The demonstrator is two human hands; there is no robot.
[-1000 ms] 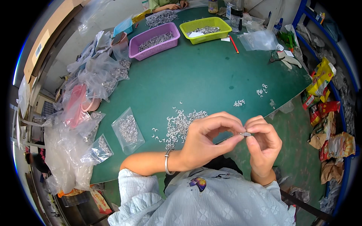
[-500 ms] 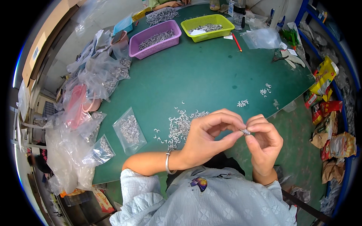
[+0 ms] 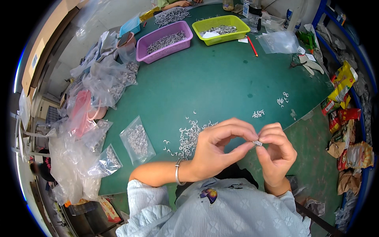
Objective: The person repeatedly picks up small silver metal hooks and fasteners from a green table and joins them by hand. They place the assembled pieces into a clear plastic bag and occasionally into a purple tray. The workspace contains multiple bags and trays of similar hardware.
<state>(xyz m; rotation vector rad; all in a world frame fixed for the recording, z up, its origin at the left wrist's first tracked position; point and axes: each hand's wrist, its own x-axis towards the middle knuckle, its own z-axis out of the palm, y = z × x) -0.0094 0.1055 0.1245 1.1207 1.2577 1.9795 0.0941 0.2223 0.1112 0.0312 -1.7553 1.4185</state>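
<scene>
Between the fingertips of both hands is a small silver metal piece. My left hand, with a bracelet on its wrist, pinches one end of it. My right hand pinches the other end, thumb and forefinger closed. The piece is too small to tell its exact kind. A loose pile of small curved silver metal pieces lies on the green table, just beyond my left wrist. Two little groups of similar pieces, one nearer and one farther, lie beyond my right hand.
A clear bag of metal pieces lies left of the pile. Purple and lime-green baskets hold more at the back, near a red pencil. Plastic bags crowd the left edge. Another person's hand shows at the far side.
Both hands stay together, and the small metal piece between the fingertips has tilted slightly. The whole table view has shifted a little to the right and down.
</scene>
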